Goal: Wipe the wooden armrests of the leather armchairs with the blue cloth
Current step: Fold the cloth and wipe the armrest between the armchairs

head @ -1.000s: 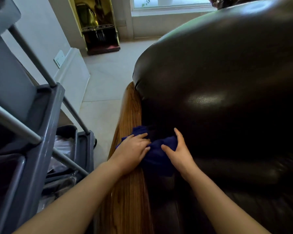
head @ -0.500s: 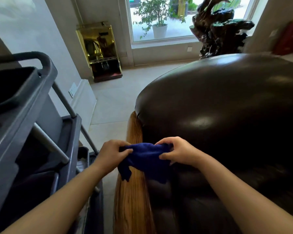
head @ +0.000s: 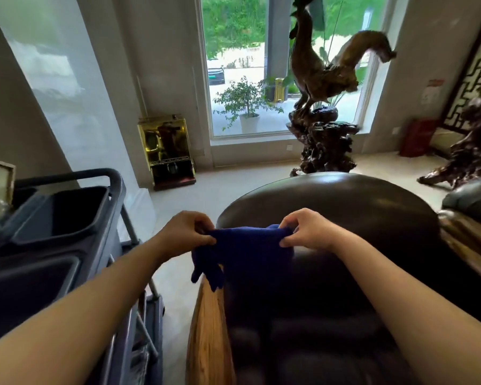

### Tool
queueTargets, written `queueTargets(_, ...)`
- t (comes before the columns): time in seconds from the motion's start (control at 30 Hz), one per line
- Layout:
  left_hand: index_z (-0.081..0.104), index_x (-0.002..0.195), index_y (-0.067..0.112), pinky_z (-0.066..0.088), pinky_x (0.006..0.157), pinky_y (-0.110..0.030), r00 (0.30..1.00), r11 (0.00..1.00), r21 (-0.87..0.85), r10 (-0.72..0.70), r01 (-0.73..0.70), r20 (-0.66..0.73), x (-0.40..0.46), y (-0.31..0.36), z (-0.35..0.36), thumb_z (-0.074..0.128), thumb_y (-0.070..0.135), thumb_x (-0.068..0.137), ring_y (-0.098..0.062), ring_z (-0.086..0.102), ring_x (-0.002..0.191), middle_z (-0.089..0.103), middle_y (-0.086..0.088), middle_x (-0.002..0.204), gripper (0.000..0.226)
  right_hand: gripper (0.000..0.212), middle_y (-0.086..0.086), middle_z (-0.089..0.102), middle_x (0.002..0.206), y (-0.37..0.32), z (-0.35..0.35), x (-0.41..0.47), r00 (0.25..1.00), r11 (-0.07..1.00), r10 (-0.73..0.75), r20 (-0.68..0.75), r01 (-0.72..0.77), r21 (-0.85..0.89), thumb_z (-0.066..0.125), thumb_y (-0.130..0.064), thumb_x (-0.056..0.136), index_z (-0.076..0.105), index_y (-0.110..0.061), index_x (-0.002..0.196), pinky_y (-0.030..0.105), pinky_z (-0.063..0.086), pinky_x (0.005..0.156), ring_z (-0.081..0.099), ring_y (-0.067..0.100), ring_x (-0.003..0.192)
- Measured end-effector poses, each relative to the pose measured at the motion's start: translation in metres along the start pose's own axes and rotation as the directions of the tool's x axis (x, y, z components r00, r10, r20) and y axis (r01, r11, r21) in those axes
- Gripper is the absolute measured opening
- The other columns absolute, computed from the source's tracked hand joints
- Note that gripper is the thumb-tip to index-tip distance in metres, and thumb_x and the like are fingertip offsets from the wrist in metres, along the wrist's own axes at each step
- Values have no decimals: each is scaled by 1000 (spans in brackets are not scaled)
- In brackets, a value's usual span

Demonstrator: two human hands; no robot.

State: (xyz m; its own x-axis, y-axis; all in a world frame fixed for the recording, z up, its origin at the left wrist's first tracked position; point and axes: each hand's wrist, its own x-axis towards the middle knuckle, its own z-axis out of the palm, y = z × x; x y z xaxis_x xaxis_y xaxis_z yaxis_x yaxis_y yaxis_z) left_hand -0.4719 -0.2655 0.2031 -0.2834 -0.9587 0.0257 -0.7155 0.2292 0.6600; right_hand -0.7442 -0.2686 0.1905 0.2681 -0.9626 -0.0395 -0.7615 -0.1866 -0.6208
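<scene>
The blue cloth (head: 247,251) hangs stretched between both hands above the dark leather armchair (head: 345,218). My left hand (head: 185,232) pinches its left top corner and my right hand (head: 306,230) pinches its right top corner. The cloth's lower edge drapes over the upper end of the wooden armrest (head: 207,334), which runs down the chair's left side toward me. A second wooden armrest (head: 469,243) shows at the right edge, beside another leather chair (head: 472,201).
A grey cleaning cart (head: 61,240) with bins stands close on the left of the armrest. Ahead are a gold cabinet (head: 167,151), a large window, and a carved rooster sculpture (head: 325,112) behind the chair. Pale floor lies between cart and chair.
Both hands lifted the cloth off the armrest and spread it out between them. My view has risen, showing more of the room.
</scene>
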Motion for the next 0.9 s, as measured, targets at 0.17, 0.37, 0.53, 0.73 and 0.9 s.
queueTargets(0.17,66,75,19,45,61,-16,997,998,-40,59,-57,53,-34,71,-24,69,7,76,-9,61,73,67,1,76,12,13,-7,65,75,-29,-61,-82,997,998,10,-74,-14,-59,75,-19,71,73,-23,84,17,41,63,58,6,72)
queueTargets(0.37,67,71,18,43,56,-15,982,990,-50,138,-133,125,-66,151,-6,72,9,74,-7,58,65,63,5,66,11,11,-16,59,65,-29,-114,-186,976,983,47,-212,-82,-162,77,-26,69,72,-24,79,8,33,51,53,-3,63)
queueTargets(0.53,67,70,23,42,53,-11,965,974,-33,226,-224,135,-91,221,36,73,13,73,4,57,55,63,12,58,12,11,-1,69,73,-7,-155,-275,972,976,57,-228,-101,-191,73,-17,73,74,-17,84,26,46,67,61,14,72)
queueTargets(0.73,66,70,22,39,52,-6,929,945,-38,326,-325,174,-112,316,124,73,9,72,8,52,47,60,12,58,16,11,-9,68,74,63,-204,-388,963,976,105,-247,-148,-160,71,-15,76,75,-16,86,16,44,67,61,4,72)
queueTargets(0.9,68,67,23,38,49,-3,907,932,-53,361,-358,217,-121,391,211,75,11,71,8,53,48,59,12,52,15,13,-10,68,81,147,-240,-470,947,972,163,-276,-202,-117,67,-17,81,75,-17,91,19,47,77,61,1,79)
